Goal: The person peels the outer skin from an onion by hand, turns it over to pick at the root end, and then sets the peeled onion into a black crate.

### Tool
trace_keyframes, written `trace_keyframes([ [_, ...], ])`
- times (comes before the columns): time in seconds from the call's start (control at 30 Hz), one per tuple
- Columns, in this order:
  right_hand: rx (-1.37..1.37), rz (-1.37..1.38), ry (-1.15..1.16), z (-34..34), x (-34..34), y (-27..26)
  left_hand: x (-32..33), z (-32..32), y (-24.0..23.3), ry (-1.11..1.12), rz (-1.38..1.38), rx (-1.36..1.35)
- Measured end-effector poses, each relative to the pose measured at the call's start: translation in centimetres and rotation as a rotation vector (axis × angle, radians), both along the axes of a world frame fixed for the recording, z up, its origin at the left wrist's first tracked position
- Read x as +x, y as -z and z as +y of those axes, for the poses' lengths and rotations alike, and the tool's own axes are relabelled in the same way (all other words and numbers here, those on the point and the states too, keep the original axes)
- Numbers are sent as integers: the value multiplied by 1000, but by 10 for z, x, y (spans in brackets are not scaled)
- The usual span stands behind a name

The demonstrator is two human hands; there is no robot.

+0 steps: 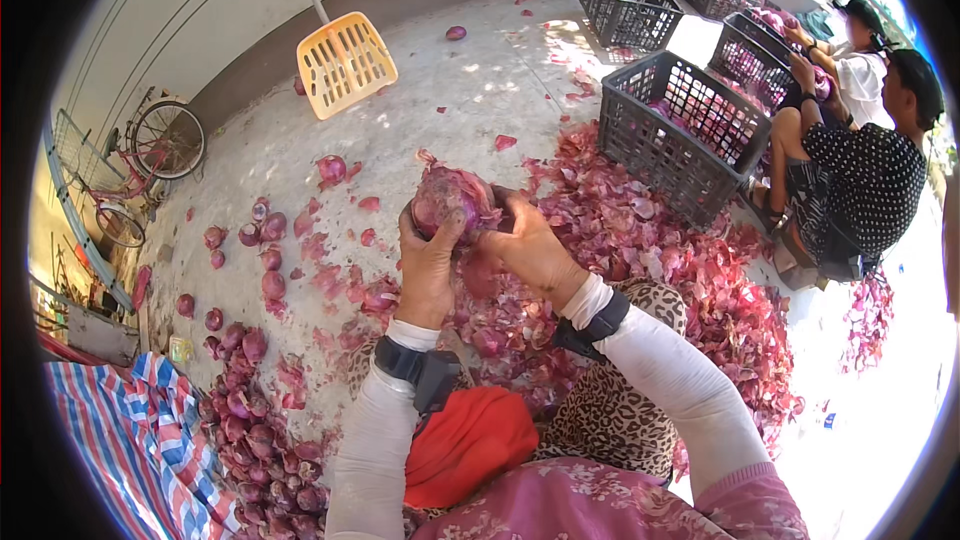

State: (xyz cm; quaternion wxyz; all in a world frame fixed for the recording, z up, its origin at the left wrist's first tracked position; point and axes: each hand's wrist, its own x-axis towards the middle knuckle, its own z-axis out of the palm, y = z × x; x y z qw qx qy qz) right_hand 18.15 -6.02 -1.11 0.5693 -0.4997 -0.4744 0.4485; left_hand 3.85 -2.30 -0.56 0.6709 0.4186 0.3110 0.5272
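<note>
A large red onion (450, 199) with loose, torn papery skin is held up in front of me. My left hand (429, 262) grips its left and near side, the thumb pressed on the onion's face. My right hand (529, 240) is at its right side, with thumb and fingers pinching skin at the edge; some fingers are hidden behind the onion. Below my hands, shed red onion skins (622, 240) spread over the concrete floor. A red cloth (476, 442) lies on my lap between my forearms.
A heap of red onions (259, 450) lies at the left beside a striped tarpaulin (142, 450). At right stands a black plastic crate (675, 172) with onions inside. Two people (862, 157) sit behind it by more crates. A yellow slotted shovel (346, 64) leans at the wall; a bicycle (150, 165) stands left.
</note>
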Motion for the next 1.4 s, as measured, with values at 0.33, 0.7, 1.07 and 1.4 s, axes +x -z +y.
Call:
trace_keyframes([
  [0.33, -107, 126, -41, -4, -1, -5, 3, -4, 0, -22, 125, 98],
  [0.7, 139, -166, 185, -2, -9, 8, 5, -5, -3, -22, 212, 194],
  [1.07, -17, 107, -128, -12, -3, -27, -7, 1, -4, 16, -23, -16],
  [1.4, 75, -212, 48, -3, -2, 3, 2, -7, -9, -4, 83, 71],
])
